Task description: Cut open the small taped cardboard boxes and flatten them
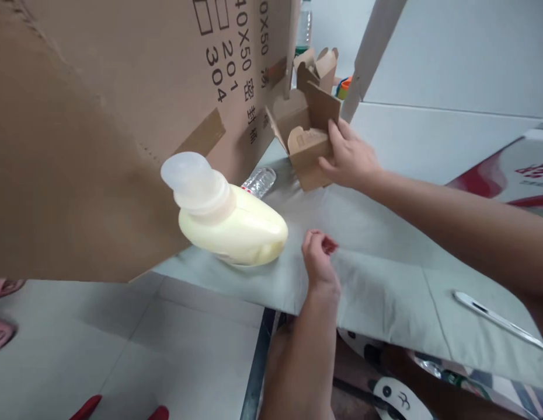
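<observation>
My right hand reaches forward and grips a small open brown cardboard box that stands on the grey sheet. My left hand hovers over the sheet near its front edge, fingers curled in loosely with nothing seen in them. A pale yellow bottle with a clear cap lies on its side to the left of my left hand, apart from it.
A big printed carton fills the left side. A clear plastic bottle lies behind the yellow one. More small folded boxes stand further back. A white blade-like tool lies at right. Someone's pink sandals show at far left.
</observation>
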The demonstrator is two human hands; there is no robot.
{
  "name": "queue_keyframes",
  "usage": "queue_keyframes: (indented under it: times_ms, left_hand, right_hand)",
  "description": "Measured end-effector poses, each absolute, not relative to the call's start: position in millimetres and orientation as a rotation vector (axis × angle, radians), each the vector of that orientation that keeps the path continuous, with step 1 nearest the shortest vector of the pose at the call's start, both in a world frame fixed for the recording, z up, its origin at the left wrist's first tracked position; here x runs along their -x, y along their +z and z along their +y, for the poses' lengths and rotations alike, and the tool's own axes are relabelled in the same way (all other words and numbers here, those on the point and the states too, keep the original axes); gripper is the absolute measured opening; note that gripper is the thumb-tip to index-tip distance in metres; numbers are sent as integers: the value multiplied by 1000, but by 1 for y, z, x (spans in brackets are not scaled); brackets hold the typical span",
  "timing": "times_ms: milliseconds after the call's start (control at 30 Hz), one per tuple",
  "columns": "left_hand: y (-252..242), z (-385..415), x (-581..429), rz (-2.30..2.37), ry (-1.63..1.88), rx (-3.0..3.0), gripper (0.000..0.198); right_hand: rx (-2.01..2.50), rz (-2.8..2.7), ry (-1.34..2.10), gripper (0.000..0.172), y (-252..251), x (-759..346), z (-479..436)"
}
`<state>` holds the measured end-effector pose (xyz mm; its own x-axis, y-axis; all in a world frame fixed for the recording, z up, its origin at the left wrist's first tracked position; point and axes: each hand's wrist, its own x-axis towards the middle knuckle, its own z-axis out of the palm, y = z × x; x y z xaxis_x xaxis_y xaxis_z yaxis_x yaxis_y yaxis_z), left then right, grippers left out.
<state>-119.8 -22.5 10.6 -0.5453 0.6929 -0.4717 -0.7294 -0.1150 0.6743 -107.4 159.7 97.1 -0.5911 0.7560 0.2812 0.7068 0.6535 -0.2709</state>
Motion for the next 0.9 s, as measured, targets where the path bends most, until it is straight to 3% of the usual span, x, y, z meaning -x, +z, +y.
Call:
queue_keyframes:
  times_ms: [233, 333, 433, 600, 633, 733, 767, 900]
  left_hand:
    - [8, -22, 119, 1348, 2080, -27, 7]
    - [11, -19, 105, 1129, 2107, -383, 25]
    - [8, -16, 86, 946, 1971, -839, 33]
    - [1, -4, 62, 1064, 1832, -1072, 28]
    - [0, -1, 59, 1090, 1829, -1058, 28]
    - [2, 2, 53, 1183, 1856, -1044, 32]
    - [3, 2, 52, 1226, 1881, -1073, 34]
    - [13, 1, 52, 1409, 1944, -1380, 31]
  right_hand:
    - [1087, -2150, 264, 49, 94, -71, 36]
    - [1067, -1940, 317, 34, 71, -138, -8]
    - [1197, -1872, 329, 38, 36, -182, -32]
    - [1048, -1712, 522, 82, -2, -206, -37]
    - [975, -1712, 587, 82, -5, -207, -38]
    - [925, -1767, 627, 44, -9, -211, -40]
    - [966, -1773, 603, 39, -11, -212, -41]
    - [1003, -1806, 598, 39, -17, -219, -45]
